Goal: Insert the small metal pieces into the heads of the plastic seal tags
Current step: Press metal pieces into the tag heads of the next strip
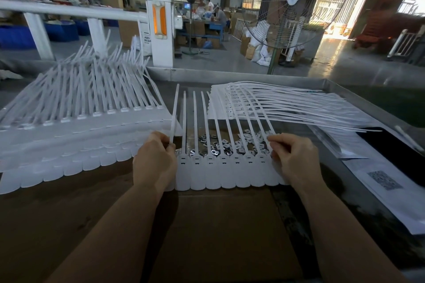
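White plastic seal tags (230,167) are lying in a joined row on the surface (220,225), between both hands. Left hand (155,158) is pinching the leftmost strap; right hand (294,158) is pinching the rightmost strap. Small metal pieces (232,142) are lying just behind the heads, under the straps.

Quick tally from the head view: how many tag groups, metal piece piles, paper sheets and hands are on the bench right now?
Tag groups: 3 (left stack, middle strip, right stack)
Metal piece piles: 1, pieces too many to count
Paper sheets: 2, as far as shows
Hands: 2, left hand and right hand, each at one end of the strip
Total: 8
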Tool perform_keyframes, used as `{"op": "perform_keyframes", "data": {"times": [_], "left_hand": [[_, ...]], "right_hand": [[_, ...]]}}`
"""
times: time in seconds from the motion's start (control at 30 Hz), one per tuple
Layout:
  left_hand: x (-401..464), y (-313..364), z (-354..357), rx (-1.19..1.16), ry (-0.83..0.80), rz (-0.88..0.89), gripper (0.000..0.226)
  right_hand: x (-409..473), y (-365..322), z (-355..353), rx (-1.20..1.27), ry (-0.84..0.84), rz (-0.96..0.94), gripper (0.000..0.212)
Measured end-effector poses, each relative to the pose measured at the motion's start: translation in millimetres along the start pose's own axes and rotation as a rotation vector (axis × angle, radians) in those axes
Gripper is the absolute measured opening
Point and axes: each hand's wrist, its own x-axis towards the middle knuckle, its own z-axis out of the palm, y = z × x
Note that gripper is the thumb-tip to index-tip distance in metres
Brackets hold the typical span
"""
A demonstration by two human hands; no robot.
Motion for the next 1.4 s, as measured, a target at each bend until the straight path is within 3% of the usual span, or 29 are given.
{"op": "perform_keyframes", "data": {"times": [0.33,0.9,1.1,1.4], "left_hand": [[0,0,0,-0.006,-0.008,0.001,0.014],[0,-1,2,-0.007,0.012,0.015,0.011],[-1,1,2,-0.016,-0.01,-0.005,0.012],[0,-1,3,0.002,-0.002,0.005,0.012]], "right_hand": [[3,4,-4,0.026,-0.033,0.082,0.004],[5,8,-11,-0.241,-0.309,0.124,0.017],[6,10,-10,-0.202,-0.239,0.102,0.004],[7,13,-9,-0.076,-0.186,0.155,0.007]]}}
